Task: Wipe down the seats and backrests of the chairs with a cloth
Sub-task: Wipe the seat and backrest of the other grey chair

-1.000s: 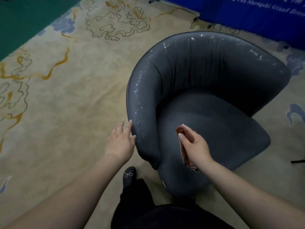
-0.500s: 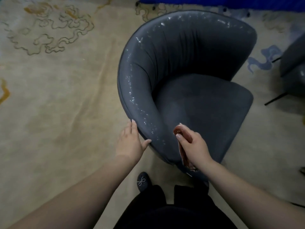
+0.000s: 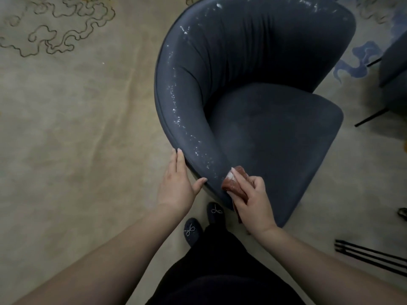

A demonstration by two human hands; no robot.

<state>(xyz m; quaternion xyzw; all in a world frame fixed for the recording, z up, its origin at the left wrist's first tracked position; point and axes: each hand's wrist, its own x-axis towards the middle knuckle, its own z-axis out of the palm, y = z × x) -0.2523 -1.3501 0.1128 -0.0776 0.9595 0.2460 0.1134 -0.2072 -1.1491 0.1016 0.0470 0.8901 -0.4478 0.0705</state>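
Standing nearest the camera are two dark shoes on the patterned carpet, just beside the near end of the chair. The right hand holds the reddish-brown cloth, fingers curled around the bunched fabric, and presses it against the near tip of the curved backrest rim, where white specks begin. The left hand rests flat against the outer wall of the backrest, fingers straight and together, thumb spread toward the rim. The cloth looks soft and light; it is best kept bunched in the palm so a broad pad meets the upholstery. The chair appears padded and moderately heavy, likely to shift or turn under pressure, so bracing at the outer shell is advisable. Farther along, the speckled residue follows the rim toward the far side; the seat sits right of it. A second chair stands at the far right.
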